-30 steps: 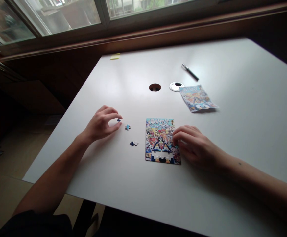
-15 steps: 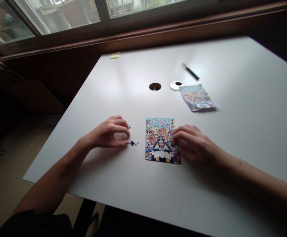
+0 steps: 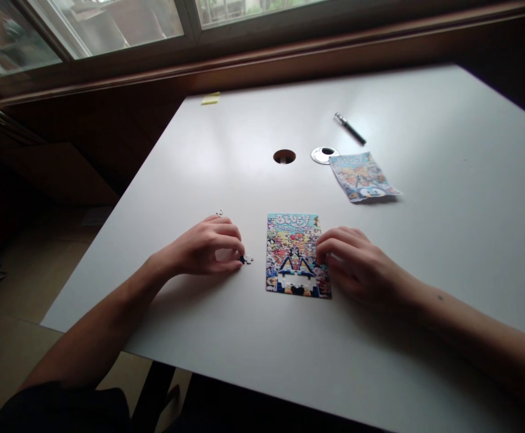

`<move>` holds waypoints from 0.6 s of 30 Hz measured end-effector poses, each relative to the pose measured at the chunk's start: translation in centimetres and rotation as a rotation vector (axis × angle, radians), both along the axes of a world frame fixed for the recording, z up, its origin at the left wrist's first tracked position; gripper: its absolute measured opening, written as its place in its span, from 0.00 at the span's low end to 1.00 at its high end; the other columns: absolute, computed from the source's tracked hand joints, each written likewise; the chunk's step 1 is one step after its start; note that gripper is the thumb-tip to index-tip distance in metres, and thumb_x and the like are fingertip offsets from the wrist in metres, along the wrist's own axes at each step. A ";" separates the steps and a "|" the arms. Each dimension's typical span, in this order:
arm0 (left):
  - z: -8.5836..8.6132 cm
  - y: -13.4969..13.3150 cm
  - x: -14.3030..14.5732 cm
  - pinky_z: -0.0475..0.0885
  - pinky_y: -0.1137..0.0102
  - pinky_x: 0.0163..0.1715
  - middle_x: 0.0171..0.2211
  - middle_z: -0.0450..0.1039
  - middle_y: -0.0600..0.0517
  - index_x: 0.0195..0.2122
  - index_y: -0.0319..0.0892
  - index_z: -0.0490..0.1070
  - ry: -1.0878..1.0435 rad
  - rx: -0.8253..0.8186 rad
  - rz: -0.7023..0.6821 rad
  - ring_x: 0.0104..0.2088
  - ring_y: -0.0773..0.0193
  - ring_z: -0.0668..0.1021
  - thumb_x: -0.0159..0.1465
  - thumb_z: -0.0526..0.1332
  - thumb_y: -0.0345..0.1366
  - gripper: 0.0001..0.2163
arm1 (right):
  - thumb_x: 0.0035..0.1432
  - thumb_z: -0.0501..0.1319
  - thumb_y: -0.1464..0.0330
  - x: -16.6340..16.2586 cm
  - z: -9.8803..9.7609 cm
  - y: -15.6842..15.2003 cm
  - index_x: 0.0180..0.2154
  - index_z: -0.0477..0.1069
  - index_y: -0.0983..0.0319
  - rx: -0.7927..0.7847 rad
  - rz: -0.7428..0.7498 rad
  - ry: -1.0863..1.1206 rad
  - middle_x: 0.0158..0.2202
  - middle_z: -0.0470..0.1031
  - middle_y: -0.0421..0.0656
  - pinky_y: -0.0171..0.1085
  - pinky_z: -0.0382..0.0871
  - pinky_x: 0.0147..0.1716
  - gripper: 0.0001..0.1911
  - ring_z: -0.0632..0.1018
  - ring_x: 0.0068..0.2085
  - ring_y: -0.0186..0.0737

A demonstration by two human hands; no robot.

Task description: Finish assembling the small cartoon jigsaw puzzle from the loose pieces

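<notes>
A colourful jigsaw puzzle lies on the table with a pale gap in its lower part, where several pieces are out. My right hand rests at its right edge, fingers curled and fingertips holding the border. To the left of the puzzle, my left hand has thumb and fingertips closed on a small blue-and-white puzzle piece, which they partly cover. Another small piece shows just behind the left knuckles.
The white table has a round cable hole and a silver ring cover. A printed picture sheet overlaps the cover. Beyond are a black pen and a yellow sticky note. A window is behind.
My left hand has come down and right, closing its fingertips on the puzzle piece and uncovering the other piece behind it. The right hand stays at the puzzle's edge.
</notes>
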State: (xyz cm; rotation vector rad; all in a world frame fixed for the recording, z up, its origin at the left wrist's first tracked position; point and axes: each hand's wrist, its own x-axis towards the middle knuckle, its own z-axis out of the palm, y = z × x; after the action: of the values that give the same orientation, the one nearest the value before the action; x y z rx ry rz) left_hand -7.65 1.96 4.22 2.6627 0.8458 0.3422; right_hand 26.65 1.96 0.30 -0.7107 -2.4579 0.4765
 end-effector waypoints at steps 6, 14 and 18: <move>-0.3 0.1 0.1 0.66 0.64 0.45 0.36 0.77 0.51 0.40 0.47 0.76 -0.023 -0.007 -0.024 0.38 0.61 0.75 0.63 0.64 0.37 0.05 | 0.54 0.55 0.83 0.0 0.0 0.0 0.40 0.64 0.59 -0.002 0.004 0.002 0.41 0.71 0.45 0.44 0.64 0.45 0.16 0.72 0.43 0.43; -0.3 0.1 0.2 0.67 0.64 0.43 0.36 0.77 0.51 0.40 0.47 0.77 -0.038 -0.018 -0.037 0.38 0.62 0.75 0.63 0.64 0.36 0.05 | 0.55 0.55 0.82 0.0 0.0 0.0 0.40 0.64 0.59 0.003 0.001 -0.002 0.41 0.71 0.45 0.43 0.64 0.45 0.15 0.72 0.43 0.43; -0.4 0.2 0.2 0.67 0.64 0.43 0.36 0.77 0.51 0.40 0.46 0.76 -0.042 -0.024 -0.040 0.37 0.62 0.75 0.64 0.64 0.36 0.04 | 0.55 0.55 0.81 0.1 0.0 0.0 0.40 0.64 0.59 -0.001 0.000 0.001 0.41 0.72 0.45 0.44 0.64 0.45 0.14 0.72 0.43 0.44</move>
State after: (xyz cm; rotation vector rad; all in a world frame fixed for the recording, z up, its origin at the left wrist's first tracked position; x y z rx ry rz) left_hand -7.41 2.11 3.86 2.6369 0.7787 0.3745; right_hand 26.71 1.94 0.33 -0.7109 -2.4569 0.4776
